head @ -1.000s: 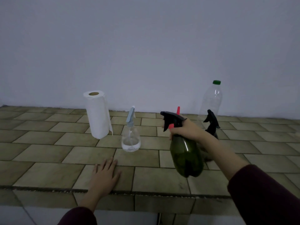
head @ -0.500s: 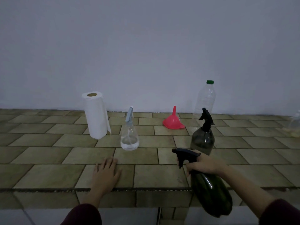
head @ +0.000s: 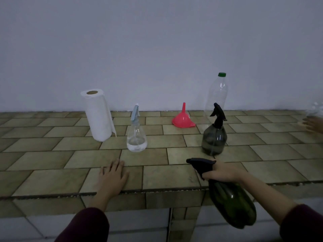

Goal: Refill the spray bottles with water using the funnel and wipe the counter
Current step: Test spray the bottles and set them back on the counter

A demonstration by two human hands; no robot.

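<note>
We have brought the green spray bottle (head: 232, 205) toward us: a second ago our right hand (head: 222, 172) held it up over the middle of the surface (head: 52, 179), in front of the funnel (head: 183, 119); now it hangs low, past the front edge, tilted, with its base toward us. The right hand grips its neck just under the black trigger head (head: 201, 164), fingers curled round it. Our left hand (head: 112, 175) has not moved; it lies flat, fingers spread, on the tiles near the front edge.

With the bottle out of the way, the pink funnel shows whole, standing mouth down near the wall. We judge that we are about to unscrew the trigger head, likely with the left hand, so the refilling has not yet begun and no wiping either.

The green bottle is dark and translucent; we cannot tell how much liquid it holds. The smoky spray bottle (head: 214, 139) stands upright just ahead of our right hand, apart from it. The clear spray bottle (head: 136, 137) with the pale blue head stands near the paper towel roll (head: 97, 116) and holds a little water at the bottom. The tall clear bottle (head: 217, 95) with the green cap stands by the wall. At the far right edge another hand (head: 313, 124) shows, blurred.
</note>
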